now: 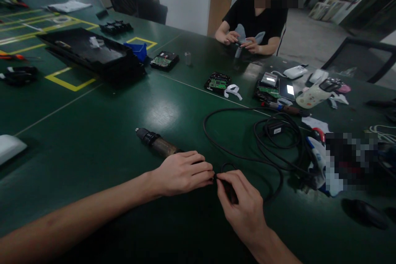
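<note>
A dark cylindrical tool [156, 142], like a hot-air gun or soldering handle, lies on the green table [102, 132] with its metal tip pointing left. My left hand [182, 172] is wrapped round its rear end, fingers closed. My right hand [241, 202] pinches the black cable [216, 144] right where it leaves the tool, fingers closed. From there the cable runs in a wide loop toward a tangle of cords [278, 132] on the right.
Across the table a person in black [256, 20] handles a small object. Circuit boards [217, 81], a hard drive [164, 60], a black tray [89, 49], a blue bin [137, 49], a white device [315, 93] and a black mouse [365, 212] lie around.
</note>
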{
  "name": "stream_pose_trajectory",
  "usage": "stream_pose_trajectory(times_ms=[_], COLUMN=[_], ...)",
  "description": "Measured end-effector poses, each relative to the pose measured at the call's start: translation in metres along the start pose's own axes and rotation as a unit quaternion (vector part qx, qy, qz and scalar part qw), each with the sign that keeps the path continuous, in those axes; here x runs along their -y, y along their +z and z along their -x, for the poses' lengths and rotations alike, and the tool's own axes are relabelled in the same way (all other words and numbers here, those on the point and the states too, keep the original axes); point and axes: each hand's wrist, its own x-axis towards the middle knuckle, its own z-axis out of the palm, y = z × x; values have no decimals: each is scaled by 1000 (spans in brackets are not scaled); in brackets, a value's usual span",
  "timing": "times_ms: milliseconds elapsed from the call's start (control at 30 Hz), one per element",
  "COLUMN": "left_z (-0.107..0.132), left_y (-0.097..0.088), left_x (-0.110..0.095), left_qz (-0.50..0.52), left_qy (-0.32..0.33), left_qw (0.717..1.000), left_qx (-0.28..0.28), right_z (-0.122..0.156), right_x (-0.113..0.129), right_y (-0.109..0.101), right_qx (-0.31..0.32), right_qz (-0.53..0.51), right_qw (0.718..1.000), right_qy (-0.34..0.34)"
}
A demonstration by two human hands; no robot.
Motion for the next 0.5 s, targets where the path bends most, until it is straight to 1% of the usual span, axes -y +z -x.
stream_pose_trajectory(times_ms=[133,300,500], left_z=[-1,3,6], left_y=[0,0,4], left_x=[0,4,2], left_qz=[2,2,-11], left_qy=[-4,14,3], left_qw=[1000,1000,1000], left_qx=[10,18,4], right_z=[3,4,5], right_x=[-1,-4,-7], right_y=[-2,-2,0], right_qx=[9,11,12], right_qz=[-5,-12,-22], right_qw=[1000,1000,999], right_qy=[9,22,26])
